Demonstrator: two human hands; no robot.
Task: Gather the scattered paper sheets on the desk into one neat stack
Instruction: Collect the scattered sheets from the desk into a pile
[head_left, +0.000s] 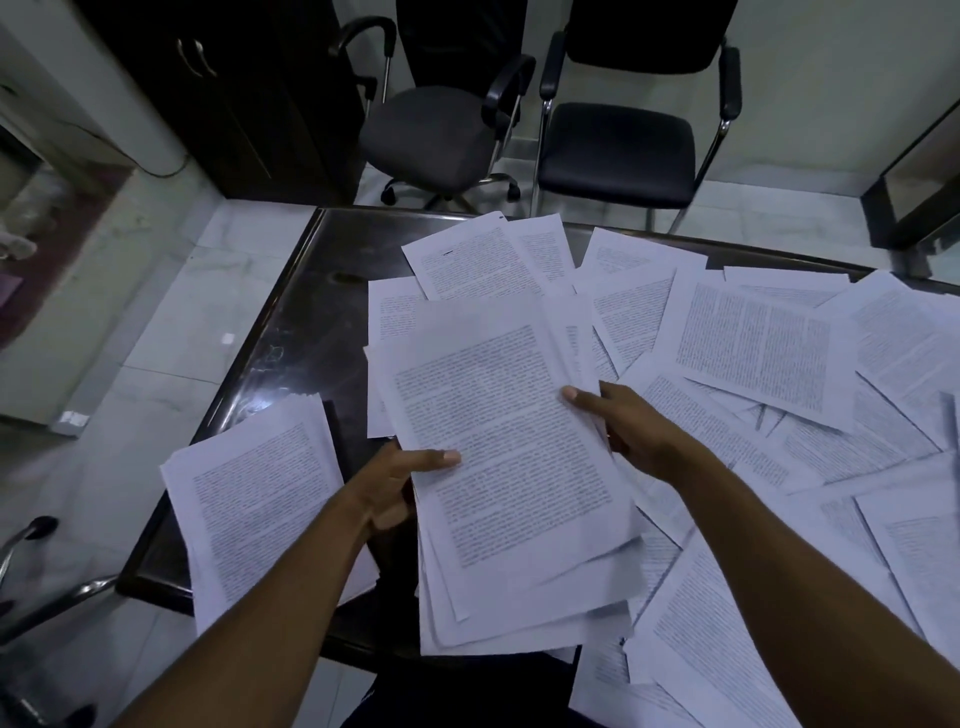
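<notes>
Holding a loose bundle of sheets (498, 467), left hand (395, 488) pinched its left edge, right hand (628, 426) gripped the right edge. Scattered sheets (758, 353) lay right of both hands, small pile (260, 504) left. Should square edges before adding.

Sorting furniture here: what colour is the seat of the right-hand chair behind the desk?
Black, on the chair with chrome legs, in the head view.

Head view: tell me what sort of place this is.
Probably an office or meeting room. Printed sheets are spread over a dark desk, two black chairs stand behind it, and a dark cabinet stands on the tiled floor.
</notes>
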